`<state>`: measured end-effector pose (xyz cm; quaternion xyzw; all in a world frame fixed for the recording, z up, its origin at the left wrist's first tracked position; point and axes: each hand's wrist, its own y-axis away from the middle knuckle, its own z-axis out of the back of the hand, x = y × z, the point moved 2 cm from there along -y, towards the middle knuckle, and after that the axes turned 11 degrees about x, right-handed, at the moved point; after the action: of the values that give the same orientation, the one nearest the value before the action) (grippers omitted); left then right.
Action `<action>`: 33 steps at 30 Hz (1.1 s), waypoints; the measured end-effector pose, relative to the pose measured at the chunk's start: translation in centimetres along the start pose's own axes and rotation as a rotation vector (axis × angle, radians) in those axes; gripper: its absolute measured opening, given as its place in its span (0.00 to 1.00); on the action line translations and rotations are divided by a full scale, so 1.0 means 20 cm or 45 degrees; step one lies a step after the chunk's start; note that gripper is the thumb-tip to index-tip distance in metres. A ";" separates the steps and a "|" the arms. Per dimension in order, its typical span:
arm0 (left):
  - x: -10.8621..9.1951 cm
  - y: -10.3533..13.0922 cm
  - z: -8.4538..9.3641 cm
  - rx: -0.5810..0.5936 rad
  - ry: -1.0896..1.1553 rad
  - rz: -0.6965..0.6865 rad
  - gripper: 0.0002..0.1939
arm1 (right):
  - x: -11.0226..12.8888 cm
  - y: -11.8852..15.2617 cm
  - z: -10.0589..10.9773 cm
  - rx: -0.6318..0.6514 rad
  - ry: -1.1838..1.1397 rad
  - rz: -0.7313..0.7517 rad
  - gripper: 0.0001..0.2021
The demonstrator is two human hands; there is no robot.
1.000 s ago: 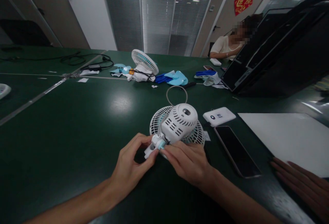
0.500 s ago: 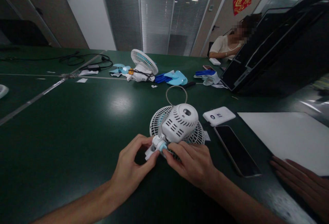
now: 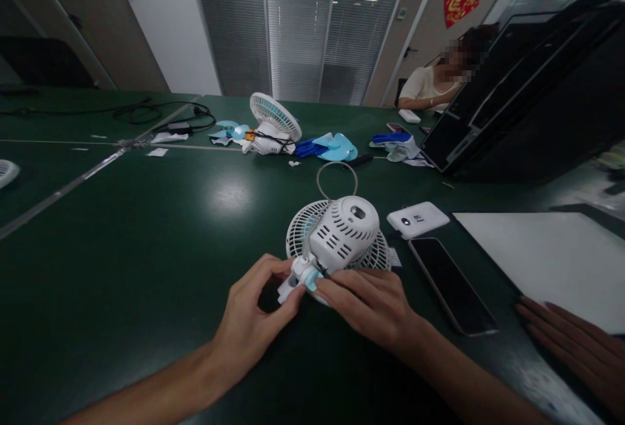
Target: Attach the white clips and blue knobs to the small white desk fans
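A small white fan lies face down on the green table, its motor housing [image 3: 344,236] uppermost and its round grille [image 3: 297,233] underneath. My left hand [image 3: 256,308] is closed, thumb and fingers pinching the white clip [image 3: 288,287] at the fan's near end. From the right, my right hand [image 3: 375,308] grips a light blue knob [image 3: 312,278] beside that clip. Its thumb rests against the knob, while its other fingers curl by the housing and are partly hidden. A pale cord [image 3: 336,163] loops up behind the housing.
Right of the fan lie a white power bank [image 3: 418,219], a dark phone [image 3: 454,287] and a white board [image 3: 541,256]. Another person's hand [image 3: 571,340] rests by the board. Behind are a second fan [image 3: 273,119], blue blades [image 3: 339,147], gloves [image 3: 398,145] and a large black case [image 3: 527,93].
My right thumb and fingers have shifted slightly at the blue knob, and more of it shows. My left hand keeps its hold on the clip.
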<state>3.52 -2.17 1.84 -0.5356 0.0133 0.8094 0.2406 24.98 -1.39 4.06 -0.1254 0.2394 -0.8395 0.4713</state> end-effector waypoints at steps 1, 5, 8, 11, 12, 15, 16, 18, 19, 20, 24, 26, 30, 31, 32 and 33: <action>0.00 0.00 0.00 0.001 -0.001 -0.002 0.08 | 0.00 0.00 -0.01 -0.015 -0.014 -0.014 0.12; 0.01 0.00 0.00 0.002 0.003 -0.001 0.08 | 0.02 -0.01 -0.02 -0.045 -0.044 -0.051 0.09; 0.01 0.00 0.00 0.001 0.006 -0.003 0.08 | 0.03 -0.02 -0.02 -0.047 -0.064 -0.088 0.08; 0.01 0.00 0.00 -0.005 -0.001 -0.004 0.08 | 0.04 -0.03 -0.02 -0.055 -0.080 -0.122 0.07; 0.00 0.00 0.00 -0.005 -0.002 -0.006 0.08 | 0.04 -0.03 -0.02 -0.063 -0.081 -0.135 0.06; 0.00 0.00 0.00 -0.009 -0.003 -0.006 0.08 | 0.04 -0.03 -0.02 -0.085 -0.068 -0.174 0.03; 0.00 0.00 0.00 -0.010 -0.003 -0.003 0.08 | 0.05 -0.03 -0.02 -0.086 -0.059 -0.187 0.03; 0.00 0.00 0.00 -0.012 -0.006 0.000 0.08 | 0.05 -0.04 -0.03 -0.080 -0.045 -0.206 0.01; 0.00 0.00 0.00 -0.014 -0.009 0.000 0.08 | 0.05 -0.04 -0.03 -0.074 -0.039 -0.212 0.02; 0.00 0.00 0.00 -0.013 -0.011 -0.003 0.09 | 0.05 -0.04 -0.04 -0.069 -0.033 -0.217 0.03; 0.00 0.00 0.00 -0.021 -0.018 -0.014 0.08 | 0.05 -0.04 -0.05 -0.056 -0.047 -0.233 0.05; 0.00 0.00 0.00 -0.024 -0.024 -0.019 0.08 | 0.05 -0.04 -0.06 -0.046 -0.061 -0.253 0.06; -0.01 0.00 0.00 -0.018 -0.022 -0.024 0.08 | 0.07 -0.04 -0.07 -0.025 -0.126 -0.287 0.07; -0.01 0.00 0.00 -0.018 -0.022 -0.027 0.08 | 0.07 -0.04 -0.07 -0.027 -0.158 -0.301 0.08; -0.01 0.00 0.00 -0.017 -0.022 -0.027 0.08 | 0.08 -0.04 -0.08 -0.036 -0.195 -0.321 0.08; -0.01 -0.01 0.00 -0.019 -0.022 -0.028 0.08 | 0.09 -0.04 -0.09 -0.049 -0.231 -0.343 0.09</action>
<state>3.63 -2.12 1.99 -0.5304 -0.0007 0.8114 0.2455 22.69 -1.95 2.99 -0.2407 0.1927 -0.8757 0.3715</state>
